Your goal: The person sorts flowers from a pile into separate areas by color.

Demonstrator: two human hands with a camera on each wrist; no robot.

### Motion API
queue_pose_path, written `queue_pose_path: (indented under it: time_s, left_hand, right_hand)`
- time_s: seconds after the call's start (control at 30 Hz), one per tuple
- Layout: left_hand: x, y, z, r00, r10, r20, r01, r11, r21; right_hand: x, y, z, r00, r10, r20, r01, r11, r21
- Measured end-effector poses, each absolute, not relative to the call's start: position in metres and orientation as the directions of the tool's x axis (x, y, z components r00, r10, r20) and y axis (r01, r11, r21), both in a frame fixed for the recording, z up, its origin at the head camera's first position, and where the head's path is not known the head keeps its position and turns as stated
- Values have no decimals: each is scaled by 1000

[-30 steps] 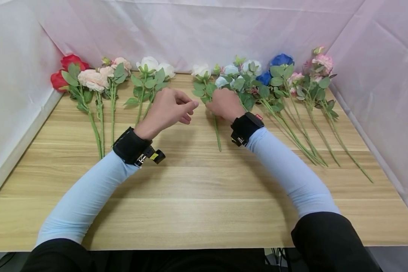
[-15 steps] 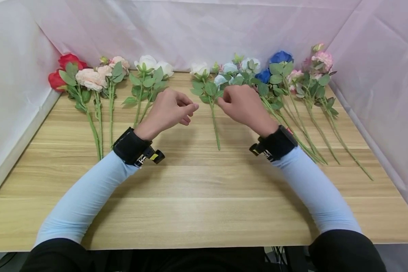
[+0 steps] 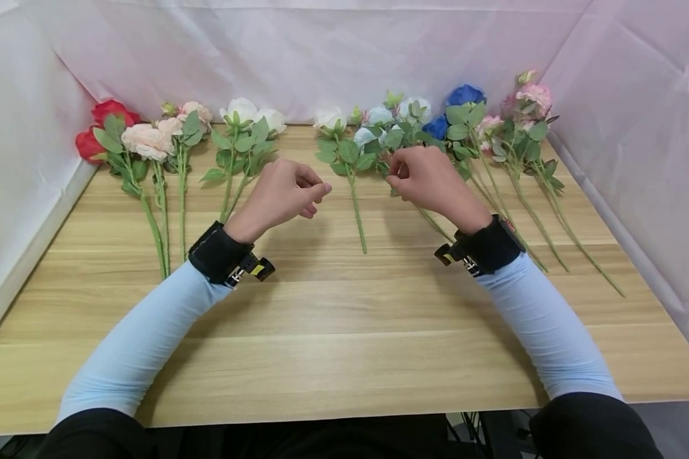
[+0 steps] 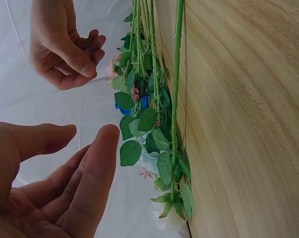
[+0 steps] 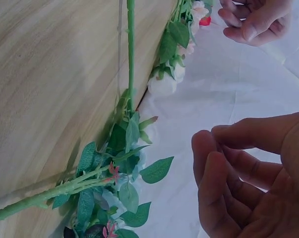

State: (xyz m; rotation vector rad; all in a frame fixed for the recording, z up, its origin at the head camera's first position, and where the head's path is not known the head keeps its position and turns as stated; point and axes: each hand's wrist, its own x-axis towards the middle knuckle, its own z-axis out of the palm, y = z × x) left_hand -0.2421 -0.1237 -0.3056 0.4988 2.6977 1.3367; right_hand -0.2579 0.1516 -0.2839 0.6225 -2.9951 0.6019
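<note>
On the wooden table (image 3: 344, 357) we see a lone white rose (image 3: 349, 152), bloom at the far edge and stem between the hands, apparently settled now that the right hand (image 3: 429, 180) has drawn away. It hovers, loose fingertips close to the thumb, holding nothing; the left hand (image 3: 277, 196) hovers opposite, thumb and forefinger apart, empty.

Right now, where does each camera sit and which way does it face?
Head: worn on the head, facing forward and down at the table and flowers; left hand, right hand and forearms show.
Left wrist: worn there, facing across the flowers toward the blue blooms; left hand close, right hand beyond.
Right wrist: worn there, facing back toward a red bloom; right hand close, left hand beyond.
Shared: both wrist views show both hands, flowers and white cloth.
</note>
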Motion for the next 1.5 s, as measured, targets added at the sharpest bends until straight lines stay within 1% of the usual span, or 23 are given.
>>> queue_pose_path:
  time_s: [0.07,0.13,0.2,0.27,0.33,0.43,0.53,0.67,0.83,0.97,1.3,1.5]
  left_hand:
    - [-242,-125,-306,-941,328,79,268,586,765]
    - [-243,-126,-306,-938,327,116,309,634,709]
    - [-246,-130,-307,-933,320,166,352,706,615]
    - [-250,-137,-310,-934,296,202,358,785,505]
    - [-257,-149,-312,-946,258,195,319,848,423]
    - [-269,-172,-315,-975,183,129,218,906,362]
    - [-278,-198,-315,-992,95,83,116,948,296]
    - [-283,-223,-315,-999,14,52,24,978,205]
    - [-288,-234,-319,-999,20,-44,11,980,197]
    - [-290,-234,-323,-996,48,-75,32,978,206]
    - [-291,-236,-324,-995,86,-56,70,968,240]
    - [-287,-239,-315,-998,70,6,69,962,265]
  right_hand:
    - [-258,151,-283,-917,-385,104,-394,839,-374]
    - [-258,151,-283,-913,-393,106,-403,833,-379]
    - [-257,150,-283,-910,-401,103,-409,828,-384]
    - [-257,150,-283,-907,-408,101,-413,824,-388]
    - [-257,150,-284,-907,-411,98,-414,822,-391]
    - [-257,150,-284,-907,-410,99,-414,822,-390]
    - [-257,150,-285,-908,-407,100,-411,822,-394]
    - [-257,150,-286,-908,-405,105,-411,819,-400]
    - [-258,151,-286,-908,-404,111,-414,821,-393]
    - [-258,151,-286,-908,-406,105,-413,821,-394]
    - [-258,150,-286,-908,-411,80,-406,820,-403]
    - [-258,149,-287,-906,-414,82,-410,816,-407]
